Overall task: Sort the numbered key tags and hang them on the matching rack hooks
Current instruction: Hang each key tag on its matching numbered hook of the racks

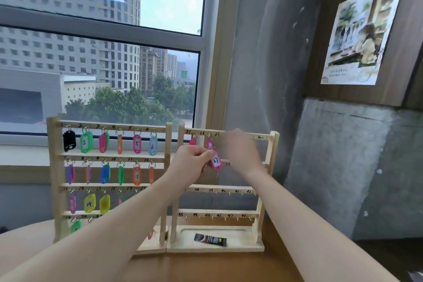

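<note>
Head view: I have my left hand (pixel 194 155) pinching the pink key tag marked 27 (pixel 216 161) by its top end, fingers curled round it, in front of the right rack (pixel 272 144) and just below the top rail. My right hand (pixel 240 146) is raised at that rail near the 27 label (pixel 217 134); it is motion-blurred, so I cannot tell how its fingers lie or whether it touches the ring. Tags already hang at 25 (pixel 193 141) and 26 (pixel 210 144). To do this step well, I judge that I should keep the tag hanging free, turn the split ring square to the hook under 27, slide it fully on, and avoid knocking tag 26 just beside it. The left rack (pixel 55 167) carries the lower numbers.
</note>
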{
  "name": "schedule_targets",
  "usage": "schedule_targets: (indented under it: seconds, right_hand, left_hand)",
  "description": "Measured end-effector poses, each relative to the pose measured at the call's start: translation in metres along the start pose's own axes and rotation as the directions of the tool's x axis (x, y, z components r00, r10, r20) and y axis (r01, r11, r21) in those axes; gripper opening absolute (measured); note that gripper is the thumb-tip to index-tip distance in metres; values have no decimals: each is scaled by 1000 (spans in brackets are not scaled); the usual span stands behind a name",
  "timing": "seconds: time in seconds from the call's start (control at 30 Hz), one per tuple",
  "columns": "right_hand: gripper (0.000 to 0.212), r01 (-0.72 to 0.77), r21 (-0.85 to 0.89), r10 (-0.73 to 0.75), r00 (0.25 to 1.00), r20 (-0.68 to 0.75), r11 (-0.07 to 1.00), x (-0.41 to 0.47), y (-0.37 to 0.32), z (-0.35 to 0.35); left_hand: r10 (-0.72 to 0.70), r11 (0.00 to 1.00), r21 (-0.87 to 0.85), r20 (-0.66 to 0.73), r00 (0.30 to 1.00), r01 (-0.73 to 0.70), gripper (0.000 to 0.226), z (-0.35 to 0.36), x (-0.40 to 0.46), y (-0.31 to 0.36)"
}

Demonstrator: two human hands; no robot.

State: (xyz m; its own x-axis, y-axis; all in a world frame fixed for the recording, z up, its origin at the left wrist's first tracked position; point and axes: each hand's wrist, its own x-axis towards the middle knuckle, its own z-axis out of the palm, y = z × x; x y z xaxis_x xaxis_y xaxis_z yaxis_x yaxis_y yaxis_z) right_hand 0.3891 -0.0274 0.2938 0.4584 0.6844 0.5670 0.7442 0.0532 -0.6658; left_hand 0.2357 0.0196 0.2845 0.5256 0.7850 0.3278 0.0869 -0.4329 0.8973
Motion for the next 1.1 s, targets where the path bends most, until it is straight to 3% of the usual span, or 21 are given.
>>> schedule_targets:
  seconds: [0.27, 0.5, 0.67, 0.93, 1.1]
  right_hand:
    - [24, -33, -113, 34, 999, 3, 993, 13, 19, 20]
    - [29, -108, 58, 106, 994, 36, 992, 8, 28, 24]
    - [38, -127, 85, 122, 990, 68, 988, 4, 33, 24]
    - [33, -100, 84, 91, 991, 96, 991, 2, 32, 19]
    - [38, -89, 60, 82, 991, 109, 994, -3, 31, 10]
  left_hand:
    - [117, 989, 98, -37, 992, -113, 28, -1, 29, 9]
    - [114, 989, 103, -53, 992, -108, 23, 10, 46, 17]
    - [107, 986, 136, -73, 992, -97, 24, 19, 58, 19]
    - [114, 954, 293, -156, 981, -64, 31, 27, 66, 19]
    - [138, 870, 491, -150, 979, -48, 32, 28, 63, 23]
